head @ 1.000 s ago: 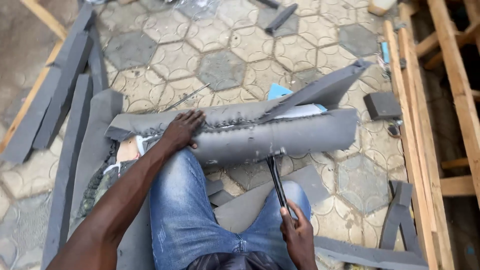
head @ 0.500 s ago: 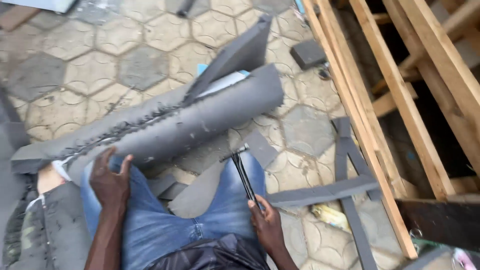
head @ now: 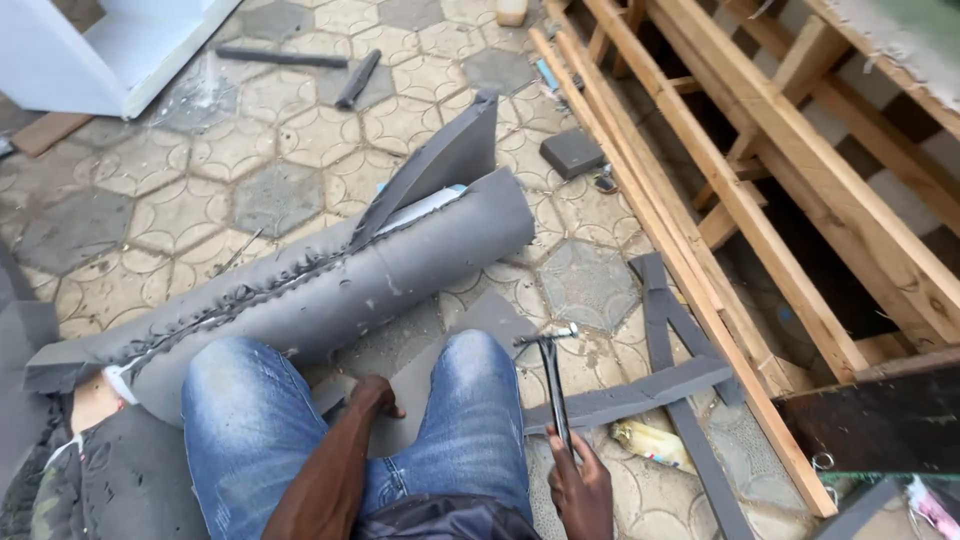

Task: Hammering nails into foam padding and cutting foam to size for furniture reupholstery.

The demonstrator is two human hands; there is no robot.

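Sitting on hexagon-paved floor (head: 250, 200) beside a timber frame (head: 740, 200), my right hand (head: 580, 490) clenches the hammer (head: 553, 385); my left hand (head: 375, 395), curled, has dropped off the grey roll (head: 400, 265) between my knees.

The left hand (head: 378, 397) no longer rests on top of the grey padded roll (head: 330, 285); it now sits low between the two denim-clad knees, off the roll. The right hand (head: 580, 485) has swung its hammer (head: 553, 385) outward, so the tool lies beside the right knee over the paving instead of pointing in at the roll. The view has turned rightward: the wooden frame (head: 740, 200) now fills much more of the right side, and a white panel (head: 110, 50) appears at top left
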